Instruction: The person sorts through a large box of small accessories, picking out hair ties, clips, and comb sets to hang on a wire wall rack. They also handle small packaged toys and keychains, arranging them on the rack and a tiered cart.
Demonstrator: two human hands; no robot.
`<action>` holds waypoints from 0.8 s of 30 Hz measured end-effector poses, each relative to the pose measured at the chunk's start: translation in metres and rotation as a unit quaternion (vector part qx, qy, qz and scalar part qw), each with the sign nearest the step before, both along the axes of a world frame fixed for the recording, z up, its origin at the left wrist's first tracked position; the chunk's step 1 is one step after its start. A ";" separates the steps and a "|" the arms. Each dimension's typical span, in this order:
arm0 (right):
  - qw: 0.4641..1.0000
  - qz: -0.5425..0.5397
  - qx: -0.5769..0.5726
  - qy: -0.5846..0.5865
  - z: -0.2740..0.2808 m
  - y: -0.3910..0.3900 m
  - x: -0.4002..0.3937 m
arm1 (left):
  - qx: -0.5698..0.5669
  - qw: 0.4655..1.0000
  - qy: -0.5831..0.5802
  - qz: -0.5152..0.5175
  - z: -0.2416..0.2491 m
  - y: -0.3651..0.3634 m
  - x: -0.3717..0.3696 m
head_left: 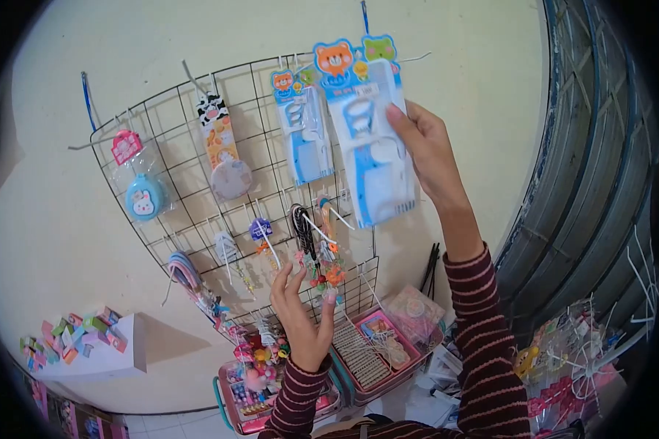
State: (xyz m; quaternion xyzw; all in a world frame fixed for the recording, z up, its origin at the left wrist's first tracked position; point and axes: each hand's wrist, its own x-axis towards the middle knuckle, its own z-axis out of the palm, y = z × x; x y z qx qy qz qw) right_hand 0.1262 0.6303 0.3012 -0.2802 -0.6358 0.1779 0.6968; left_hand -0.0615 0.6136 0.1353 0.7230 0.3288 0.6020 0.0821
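My right hand (426,150) grips a blue-and-white blister pack (377,172) by its right edge, thumb across the front. The pack's card top has an orange bear and a green animal head; I cannot make out exactly what is inside. A similar blister pack (305,139) hangs on the wire grid (176,117), just left of the held one. Lower down, my left hand (300,322) has its fingers apart and holds nothing visible. Its fingertips are near a bundle of dark cords (302,227) and colourful beaded charms (334,274) on hooks.
Also on the grid hang a blue round case (145,197), a cow-print pack (223,139) and a bundle of hair bands (187,271). Beneath are pink-edged trays of small goods (384,373). A white shelf (117,358) is at left, a folding metal gate (564,197) at right.
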 end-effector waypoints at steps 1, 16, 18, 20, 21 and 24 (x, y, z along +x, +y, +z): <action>1.000 0.015 0.024 0.011 0.006 0.004 -0.002 | 0.005 1.000 0.001 -0.004 0.000 0.002 -0.002; 0.984 0.141 -0.016 0.104 0.008 0.046 -0.003 | 0.019 0.938 -0.300 -0.172 -0.109 -0.044 -0.016; 0.984 0.142 -0.030 0.104 0.011 0.043 -0.005 | -0.035 0.940 -0.292 -0.173 -0.123 -0.041 -0.019; 0.983 0.146 -0.042 0.102 0.015 0.041 -0.007 | -0.081 0.926 -0.330 -0.163 -0.129 -0.039 -0.019; 0.984 0.136 -0.052 0.099 0.018 0.041 -0.007 | -0.076 0.938 -0.301 -0.152 -0.136 -0.034 -0.023; 0.990 0.098 -0.048 0.085 0.028 0.036 -0.005 | -0.157 0.921 -0.314 -0.167 -0.152 -0.029 -0.029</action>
